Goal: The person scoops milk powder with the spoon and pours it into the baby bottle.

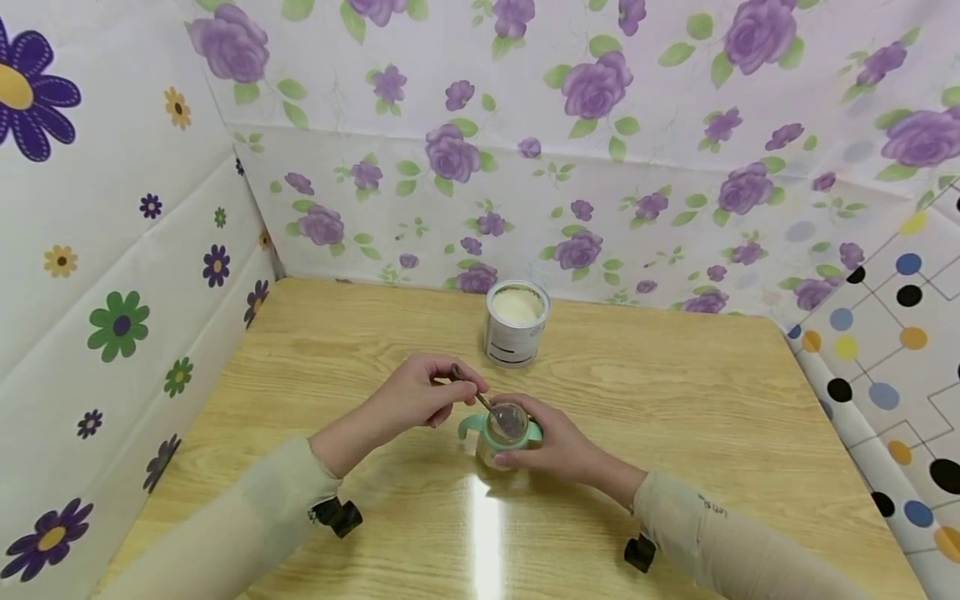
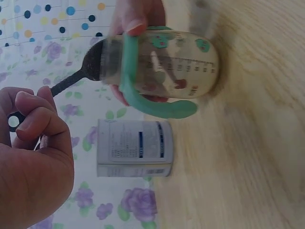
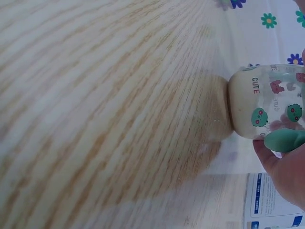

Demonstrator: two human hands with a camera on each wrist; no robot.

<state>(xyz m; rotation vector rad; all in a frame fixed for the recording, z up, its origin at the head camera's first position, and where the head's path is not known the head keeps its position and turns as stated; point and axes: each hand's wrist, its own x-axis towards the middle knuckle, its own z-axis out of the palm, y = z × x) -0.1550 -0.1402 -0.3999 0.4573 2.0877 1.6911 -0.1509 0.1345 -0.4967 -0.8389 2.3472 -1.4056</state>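
Note:
My left hand [image 1: 408, 392] pinches the thin handle of a dark metal spoon [image 2: 71, 81]. The spoon's bowl is right at the open mouth of a clear baby bottle [image 2: 186, 71]. Around the bottle's neck runs a mint-green ring with two curved handles [image 2: 159, 106]. My right hand [image 1: 558, 442] grips the bottle from the right, fingers behind it and thumb at the front. In the right wrist view the bottle [image 3: 267, 102] stands upright on the table, with cartoon prints on its wall and a pale cream-coloured layer at the bottom.
Behind the bottle stands an open tin [image 1: 513, 337] with pale powder [image 1: 517, 306] inside. Wood-grain table [image 1: 675, 400] surrounds them. Flower-printed cloth [image 1: 450, 208] hangs along the back and left, and a dotted cloth [image 1: 885, 367] on the right.

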